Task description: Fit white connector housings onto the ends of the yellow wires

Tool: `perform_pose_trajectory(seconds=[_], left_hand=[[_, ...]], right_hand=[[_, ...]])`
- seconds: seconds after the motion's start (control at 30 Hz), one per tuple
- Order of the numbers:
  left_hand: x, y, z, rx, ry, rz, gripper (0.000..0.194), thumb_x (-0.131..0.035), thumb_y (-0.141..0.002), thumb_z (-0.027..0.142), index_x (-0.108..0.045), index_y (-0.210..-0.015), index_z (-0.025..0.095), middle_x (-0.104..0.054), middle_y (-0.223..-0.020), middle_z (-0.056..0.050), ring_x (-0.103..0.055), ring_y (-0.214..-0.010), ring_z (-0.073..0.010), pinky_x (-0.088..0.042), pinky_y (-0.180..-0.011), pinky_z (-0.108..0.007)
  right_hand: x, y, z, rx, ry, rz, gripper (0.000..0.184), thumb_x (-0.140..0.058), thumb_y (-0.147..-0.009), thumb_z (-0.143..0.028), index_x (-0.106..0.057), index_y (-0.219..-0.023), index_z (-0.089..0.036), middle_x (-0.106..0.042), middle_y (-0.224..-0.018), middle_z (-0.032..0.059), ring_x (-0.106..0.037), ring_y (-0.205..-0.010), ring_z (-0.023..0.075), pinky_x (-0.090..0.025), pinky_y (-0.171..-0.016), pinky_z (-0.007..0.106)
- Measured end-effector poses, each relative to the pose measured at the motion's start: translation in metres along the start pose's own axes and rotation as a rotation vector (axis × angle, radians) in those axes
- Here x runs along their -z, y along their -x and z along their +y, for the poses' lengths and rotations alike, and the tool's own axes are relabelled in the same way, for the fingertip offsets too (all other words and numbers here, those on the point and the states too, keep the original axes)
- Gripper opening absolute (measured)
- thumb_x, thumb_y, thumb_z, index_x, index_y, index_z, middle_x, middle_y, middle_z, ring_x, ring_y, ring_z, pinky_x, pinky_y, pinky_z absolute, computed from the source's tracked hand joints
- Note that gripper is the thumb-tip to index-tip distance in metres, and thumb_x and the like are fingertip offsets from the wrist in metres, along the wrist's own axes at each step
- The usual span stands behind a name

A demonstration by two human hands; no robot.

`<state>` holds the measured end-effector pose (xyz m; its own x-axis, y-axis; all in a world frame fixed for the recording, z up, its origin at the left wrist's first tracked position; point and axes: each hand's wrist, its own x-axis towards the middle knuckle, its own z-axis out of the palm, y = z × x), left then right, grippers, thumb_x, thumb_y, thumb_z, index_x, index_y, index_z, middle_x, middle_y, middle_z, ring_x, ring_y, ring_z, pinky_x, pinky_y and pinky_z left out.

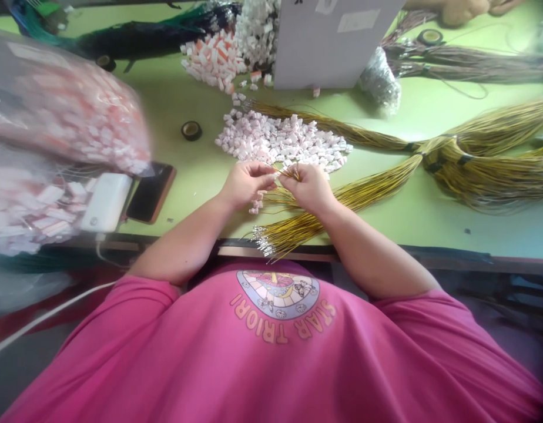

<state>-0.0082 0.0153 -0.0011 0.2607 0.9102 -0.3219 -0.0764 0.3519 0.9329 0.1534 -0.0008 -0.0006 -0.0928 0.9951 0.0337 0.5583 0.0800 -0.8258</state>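
My right hand [307, 187] is closed in a pinch on several thin yellow wires, their ends pointing left. Fingertips together, my left hand [249, 183] meets those ends; a small white piece, probably a connector housing, seems to sit between finger and thumb. Just beyond both hands lies a pile of small white connector housings [282, 138]. Beneath my right wrist runs a bundle of yellow and dark wires [368, 191], with silvery terminals [263, 239] at the table's near edge. A few housings with wires [256, 202] lie below my left fingers.
Left are a plastic bag of orange-white connectors [99, 117], a white power bank [106, 202] and a phone [151, 192]. A tape roll [191, 130] lies left of the pile. Behind stand a grey box [328, 47] and more wire bundles [496, 167]. Another person's hand [465, 10] shows top right.
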Motion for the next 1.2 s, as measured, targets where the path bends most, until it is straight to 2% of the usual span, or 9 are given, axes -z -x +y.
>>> perform_pose_trajectory(seconds=[0.2,0.33,0.47,0.57,0.67,0.8,0.97,1.07,1.2], left_hand=[[-0.001,0.000,-0.003,-0.006,-0.080,-0.060,0.010,-0.071,-0.072,0.017,-0.064,-0.078,0.014,-0.061,-0.059,-0.001,-0.059,-0.053,-0.0106,-0.034,-0.041,-0.018],[0.012,-0.004,0.000,-0.068,-0.214,-0.055,0.010,-0.069,-0.075,0.019,-0.065,-0.082,0.014,-0.063,-0.066,-0.003,-0.057,-0.056,-0.0103,-0.043,-0.051,-0.023],[0.048,-0.023,0.007,-0.314,-0.539,0.169,0.019,-0.067,-0.074,0.016,-0.068,-0.093,0.017,-0.065,-0.094,-0.007,-0.059,-0.081,-0.0153,-0.048,-0.075,-0.028],[0.073,-0.041,0.008,-0.438,-0.748,0.343,0.029,-0.064,-0.073,0.011,-0.068,-0.100,0.018,-0.060,-0.108,-0.009,-0.054,-0.100,-0.0211,-0.042,-0.093,-0.032],[0.084,-0.053,0.004,-0.408,-0.911,0.291,0.020,-0.063,-0.074,0.015,-0.069,-0.093,0.015,-0.057,-0.106,-0.012,-0.052,-0.100,-0.0242,-0.037,-0.098,-0.037],[0.082,-0.050,0.002,-0.392,-0.995,0.289,0.006,-0.061,-0.076,0.017,-0.066,-0.080,0.016,-0.057,-0.100,-0.012,-0.051,-0.091,-0.0227,-0.039,-0.092,-0.037],[0.068,-0.033,0.012,-0.404,-0.907,0.349,0.011,-0.065,-0.071,0.013,-0.061,-0.078,0.019,-0.060,-0.087,-0.007,-0.052,-0.082,-0.0197,-0.043,-0.080,-0.033],[0.056,-0.022,0.016,-0.312,-0.721,0.256,0.018,-0.066,-0.069,0.010,-0.064,-0.085,0.020,-0.058,-0.075,-0.003,-0.054,-0.073,-0.0156,-0.044,-0.070,-0.029],[0.039,-0.011,0.016,-0.157,-0.268,0.062,0.017,-0.067,-0.071,0.012,-0.066,-0.087,0.018,-0.059,-0.071,0.000,-0.055,-0.061,-0.0088,-0.045,-0.059,-0.022]], right_hand=[[-0.001,0.001,0.000,-0.010,0.067,0.023,0.020,-0.056,-0.073,-0.030,-0.053,-0.059,-0.017,-0.044,-0.051,-0.0034,-0.039,-0.055,0.0104,-0.030,-0.055,0.027],[0.000,-0.003,0.007,0.029,-0.024,-0.028,0.020,-0.056,-0.076,-0.033,-0.062,-0.068,-0.015,-0.054,-0.058,-0.0011,-0.046,-0.059,0.0122,-0.036,-0.060,0.028],[0.001,-0.006,0.008,0.150,-0.109,0.039,0.017,-0.059,-0.074,-0.029,-0.069,-0.077,-0.016,-0.065,-0.077,0.0036,-0.056,-0.075,0.0156,-0.043,-0.072,0.032],[0.001,-0.005,0.006,0.074,-0.135,0.063,0.019,-0.063,-0.072,-0.030,-0.071,-0.079,-0.015,-0.064,-0.071,0.0025,-0.055,-0.069,0.0146,-0.042,-0.068,0.032],[0.000,-0.002,0.004,0.020,-0.146,0.067,0.020,-0.066,-0.068,-0.030,-0.071,-0.080,-0.013,-0.062,-0.064,0.0004,-0.050,-0.061,0.0120,-0.039,-0.061,0.029],[0.001,0.000,0.001,0.044,-0.130,0.015,0.016,-0.061,-0.070,-0.028,-0.068,-0.075,-0.014,-0.060,-0.061,-0.0003,-0.047,-0.057,0.0104,-0.037,-0.058,0.029],[0.002,-0.001,-0.001,0.043,-0.098,-0.003,0.008,-0.056,-0.069,-0.022,-0.061,-0.070,-0.017,-0.054,-0.056,-0.0019,-0.045,-0.055,0.0104,-0.036,-0.056,0.028],[0.001,-0.001,0.000,0.007,-0.125,-0.037,0.011,-0.053,-0.069,-0.017,-0.061,-0.076,-0.017,-0.054,-0.055,-0.0024,-0.046,-0.054,0.0108,-0.037,-0.055,0.028],[0.000,0.000,-0.002,0.070,-0.075,0.010,0.008,-0.055,-0.071,-0.021,-0.061,-0.074,-0.016,-0.057,-0.063,-0.0002,-0.048,-0.060,0.0117,-0.037,-0.060,0.029]])
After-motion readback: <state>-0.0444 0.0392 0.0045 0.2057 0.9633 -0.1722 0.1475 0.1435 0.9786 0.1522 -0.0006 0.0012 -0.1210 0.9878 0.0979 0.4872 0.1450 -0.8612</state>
